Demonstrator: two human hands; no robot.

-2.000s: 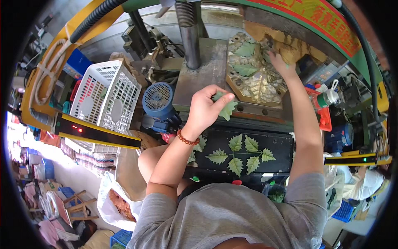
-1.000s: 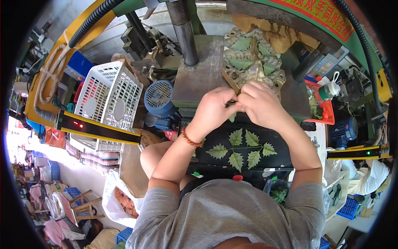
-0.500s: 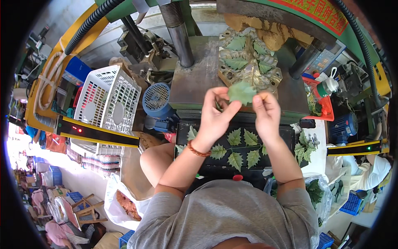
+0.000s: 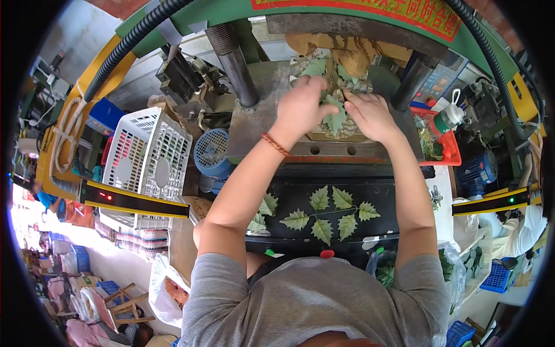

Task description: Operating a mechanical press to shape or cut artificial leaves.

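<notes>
A metal leaf mould (image 4: 359, 85) sits on the press bed (image 4: 254, 124), with green fabric-like leaves laid in it. At its near end rests a serrated green leaf (image 4: 334, 118) between my two hands. My left hand (image 4: 303, 107) reaches over the mould's left side, fingers apart and thumb stretched toward that leaf. On the right, my right hand (image 4: 373, 117) lies fairly flat at the mould's edge, fingertips pointing to its middle. Nearer me, a spray of several toothed leaves (image 4: 330, 213) lies on the black work surface (image 4: 381, 199).
Round steel columns (image 4: 240, 75) flank the mould beneath the press's upper plate (image 4: 358, 24). Yellow-black sensor bars (image 4: 136, 199) stand at both sides. White plastic crates (image 4: 147, 156) are at left; a red basket (image 4: 452, 151) with a bottle is at right. More leaves (image 4: 266, 207) lie front left.
Both hands have moved forward from in front of the mould to over it. The leaf held up between them now rests at the mould's near end, and the fingers have spread.
</notes>
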